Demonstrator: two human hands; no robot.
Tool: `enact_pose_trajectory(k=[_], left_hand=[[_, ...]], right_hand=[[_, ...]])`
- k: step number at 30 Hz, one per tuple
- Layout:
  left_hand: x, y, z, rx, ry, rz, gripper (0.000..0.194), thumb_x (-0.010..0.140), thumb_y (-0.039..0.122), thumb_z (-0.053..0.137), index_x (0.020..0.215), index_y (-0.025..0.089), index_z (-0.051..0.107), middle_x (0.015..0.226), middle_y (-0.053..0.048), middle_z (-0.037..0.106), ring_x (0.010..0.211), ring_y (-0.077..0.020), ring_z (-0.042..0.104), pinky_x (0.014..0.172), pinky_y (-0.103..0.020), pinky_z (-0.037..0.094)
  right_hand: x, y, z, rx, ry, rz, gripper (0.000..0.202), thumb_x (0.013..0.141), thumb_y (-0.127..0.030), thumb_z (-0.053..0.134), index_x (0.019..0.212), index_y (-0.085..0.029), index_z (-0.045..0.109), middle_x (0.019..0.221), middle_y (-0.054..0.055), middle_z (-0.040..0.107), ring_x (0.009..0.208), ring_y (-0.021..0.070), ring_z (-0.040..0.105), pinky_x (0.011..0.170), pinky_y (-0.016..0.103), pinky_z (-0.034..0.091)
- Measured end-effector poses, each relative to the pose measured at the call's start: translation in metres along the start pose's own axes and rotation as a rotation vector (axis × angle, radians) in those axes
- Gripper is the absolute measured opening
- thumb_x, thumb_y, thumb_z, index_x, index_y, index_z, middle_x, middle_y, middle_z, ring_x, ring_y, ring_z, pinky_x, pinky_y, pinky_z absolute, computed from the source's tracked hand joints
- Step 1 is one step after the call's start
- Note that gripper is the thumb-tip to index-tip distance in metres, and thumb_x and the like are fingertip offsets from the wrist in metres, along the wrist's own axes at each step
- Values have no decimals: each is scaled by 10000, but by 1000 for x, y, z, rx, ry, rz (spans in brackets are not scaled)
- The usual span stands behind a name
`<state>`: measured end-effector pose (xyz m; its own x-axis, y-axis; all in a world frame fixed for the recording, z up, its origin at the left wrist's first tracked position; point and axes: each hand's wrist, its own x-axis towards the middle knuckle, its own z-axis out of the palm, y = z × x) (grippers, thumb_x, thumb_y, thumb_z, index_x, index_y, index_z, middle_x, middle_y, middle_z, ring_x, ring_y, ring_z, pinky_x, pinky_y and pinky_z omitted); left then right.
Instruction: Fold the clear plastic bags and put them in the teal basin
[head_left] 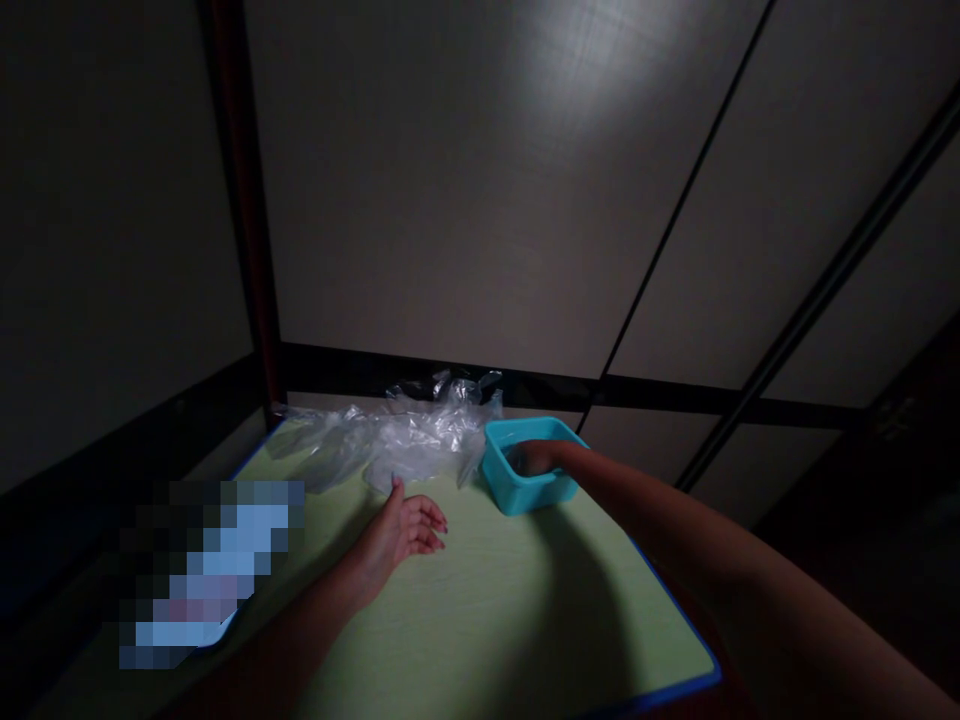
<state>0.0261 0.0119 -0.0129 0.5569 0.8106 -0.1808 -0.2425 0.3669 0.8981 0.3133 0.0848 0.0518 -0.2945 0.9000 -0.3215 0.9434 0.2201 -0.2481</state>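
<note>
A turquoise plastic basket [536, 495] stands near the far right edge of the table. My right hand [534, 457] reaches down inside it; the fingers are in shadow and mostly hidden, so whatever they touch does not show. Over the middle of the tabletop, my left hand [409, 530] is held with its thumb up and fingers loosely curved and apart, with nothing in it. Just beyond that hand lie crumpled clear plastic bags [420, 440], heaped along the back edge and reaching up to the basket's left side.
The table [450, 620] has a pale green top with a blue rim [667, 690]. On its left side lies a blue-white object [240, 550], blurred by pixels. Dark-banded panels [465, 250] rise right behind the table and at the left.
</note>
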Motion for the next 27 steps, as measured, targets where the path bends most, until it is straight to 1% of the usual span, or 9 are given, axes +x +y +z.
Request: enact_pose_trajectory(k=[4, 7, 10, 13, 15, 19, 21, 23, 27], left_hand=[[-1, 1, -1, 10, -7, -3, 796, 749, 807, 200, 672, 130, 612, 688, -73, 645, 596, -166, 602, 615, -281, 418], [0, 1, -3, 15, -7, -9, 784, 773, 785, 187, 681, 135, 615, 692, -70, 645, 591, -163, 594, 621, -287, 422], [0, 1, -4, 15, -6, -13, 775, 792, 766, 173, 685, 139, 614, 699, -68, 650, 601, -166, 598, 620, -287, 427], [0, 1, -4, 12, 4, -13, 765, 784, 774, 196, 680, 139, 611, 693, -67, 653, 608, -170, 606, 617, -286, 431], [0, 2, -2, 14, 7, -9, 763, 771, 785, 216, 675, 137, 607, 688, -67, 652, 605, -171, 608, 617, -288, 433], [-2, 3, 2, 21, 20, 7, 758, 775, 782, 215, 674, 134, 596, 681, -66, 644, 606, -167, 609, 613, -282, 425], [-4, 3, 4, 31, 22, 21, 741, 789, 766, 214, 682, 136, 590, 685, -65, 640, 613, -167, 607, 614, -280, 424], [-5, 3, 5, 48, 31, 50, 715, 809, 741, 209, 688, 143, 581, 688, -61, 633, 615, -164, 601, 621, -283, 427], [-3, 5, 3, 214, 142, 189, 660, 840, 686, 189, 674, 169, 564, 705, -66, 614, 666, -187, 588, 680, -323, 444]], right_hand=[[-9, 3, -19, 103, -39, -13, 345, 784, -236, 614, 1121, -183, 660, 1062, 78, 689, 927, 238, 648, 854, 347, 474], [-19, 3, -29, 176, -33, -13, 354, 883, -259, 479, 1188, -132, 607, 1071, 113, 679, 869, 208, 662, 791, 318, 496], [-37, 2, -35, 247, 43, -64, 384, 928, -317, 393, 1167, -100, 602, 1053, 128, 678, 860, 189, 658, 788, 309, 496], [-61, 2, -36, 243, 150, -134, 445, 909, -437, 409, 1124, -108, 618, 1030, 122, 683, 892, 206, 646, 807, 328, 490], [-77, 3, -32, 135, 214, -134, 486, 879, -488, 441, 1151, -123, 610, 1118, 126, 653, 974, 228, 622, 842, 334, 475], [-100, 6, -14, -131, 211, -148, 578, 775, -526, 582, 1192, -126, 591, 1138, 143, 641, 991, 259, 617, 844, 326, 466], [-104, 7, -1, -331, 259, -102, 505, 780, -508, 589, 1132, -149, 624, 1121, 145, 646, 980, 273, 619, 809, 325, 467], [-105, 9, 11, -504, 301, -8, 357, 824, -468, 547, 983, -173, 670, 993, 132, 685, 895, 260, 643, 746, 312, 470], [-103, 16, 17, -637, 347, 77, 274, 862, -435, 505, 898, -214, 663, 886, 98, 704, 793, 239, 663, 652, 289, 458]])
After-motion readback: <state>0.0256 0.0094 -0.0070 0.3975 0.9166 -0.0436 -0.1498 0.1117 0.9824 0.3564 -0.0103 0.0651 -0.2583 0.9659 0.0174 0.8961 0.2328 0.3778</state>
